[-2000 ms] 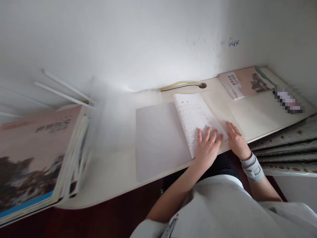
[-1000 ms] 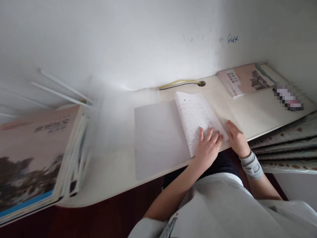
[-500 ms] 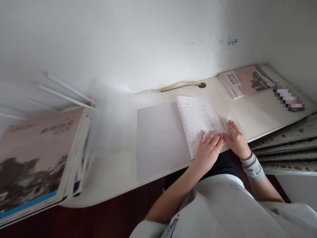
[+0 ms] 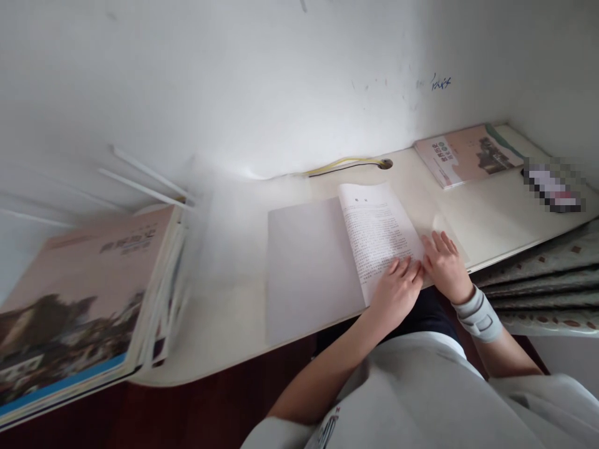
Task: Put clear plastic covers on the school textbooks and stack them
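A book lies open on the white desk, with a plain grey left side (image 4: 313, 268) and a printed page (image 4: 374, 231) at its right. My left hand (image 4: 399, 288) rests on the lower right of that page, fingers stretched out. Right beside it, at the page's right edge, my right hand (image 4: 444, 262) lies flat with fingers extended; a grey wrist strap (image 4: 480, 315) goes round that wrist. Under and past the right hand spreads what looks like a clear sheet (image 4: 452, 227). The surfaces under both palms are hidden.
A stack of books (image 4: 88, 293) stands at the left end of the desk (image 4: 219, 337). Another pinkish book (image 4: 468, 153) and a pixelated dark-edged object (image 4: 555, 187) lie at the right. Cables (image 4: 344, 163) run along the wall into a hole. A patterned curtain (image 4: 538, 268) hangs at the right.
My right hand has slid slightly left and down against the page's edge. My left hand has drawn a little lower. The view has shifted slightly.
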### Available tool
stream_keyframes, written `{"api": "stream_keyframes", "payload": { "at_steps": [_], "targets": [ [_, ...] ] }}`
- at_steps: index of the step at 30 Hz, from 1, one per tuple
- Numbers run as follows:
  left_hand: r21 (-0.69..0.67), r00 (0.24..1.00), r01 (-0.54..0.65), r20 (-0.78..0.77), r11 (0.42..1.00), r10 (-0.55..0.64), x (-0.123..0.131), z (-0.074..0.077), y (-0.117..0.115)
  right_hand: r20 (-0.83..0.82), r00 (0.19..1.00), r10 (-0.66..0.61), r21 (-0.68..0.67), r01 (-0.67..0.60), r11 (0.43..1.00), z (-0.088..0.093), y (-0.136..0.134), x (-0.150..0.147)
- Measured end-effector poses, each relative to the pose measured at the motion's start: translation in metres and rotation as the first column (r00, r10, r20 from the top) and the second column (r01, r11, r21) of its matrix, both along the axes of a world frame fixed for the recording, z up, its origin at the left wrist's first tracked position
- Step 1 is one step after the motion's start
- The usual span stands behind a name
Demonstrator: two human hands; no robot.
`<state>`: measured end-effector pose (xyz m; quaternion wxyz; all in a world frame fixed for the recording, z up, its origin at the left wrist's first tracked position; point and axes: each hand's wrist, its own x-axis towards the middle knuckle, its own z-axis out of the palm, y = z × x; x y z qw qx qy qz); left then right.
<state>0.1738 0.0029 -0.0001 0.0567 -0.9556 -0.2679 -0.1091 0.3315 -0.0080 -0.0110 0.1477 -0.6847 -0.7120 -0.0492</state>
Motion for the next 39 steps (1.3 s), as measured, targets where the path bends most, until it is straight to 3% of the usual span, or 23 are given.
{"api": "stream_keyframes", "payload": {
  "at_steps": [4, 9, 14, 20, 24, 30, 39],
  "targets": [
    [-0.002, 1.0, -0.002, -0.027, 1.0, 0.002, 0.001, -0.005, 0.003, 0.203, 0.979, 0.034, -0.146, -0.004, 0.989, 0.028, 0.011, -0.011],
    [-0.01, 0.999, -0.018, -0.049, 1.0, 0.018, 0.002, -0.007, 0.004, 0.283, 0.956, 0.072, -0.324, 0.025, 0.946, 0.049, 0.026, -0.016],
    [-0.006, 0.999, -0.02, -0.048, 1.0, 0.019, 0.003, -0.006, 0.004, 0.346, 0.937, 0.054, -0.327, 0.067, 0.943, 0.047, 0.056, -0.014],
    [-0.006, 0.996, 0.008, -0.092, 1.0, -0.008, 0.004, -0.002, 0.003, 0.298, 0.955, 0.008, -0.375, 0.109, 0.921, 0.037, 0.106, -0.024],
    [-0.015, 0.995, 0.025, -0.1, 1.0, -0.026, 0.004, 0.0, 0.006, 0.319, 0.948, -0.008, -0.348, 0.125, 0.929, 0.032, 0.126, -0.031],
    [0.019, 0.993, 0.113, -0.021, 0.993, -0.113, 0.004, 0.005, 0.01, 0.341, 0.94, 0.028, -0.35, 0.1, 0.932, 0.035, 0.132, -0.034],
    [0.092, 0.982, 0.154, 0.097, 0.984, -0.162, 0.015, 0.004, 0.011, 0.297, 0.95, 0.091, -0.333, 0.014, 0.943, 0.046, 0.124, -0.029]
  ]
}}
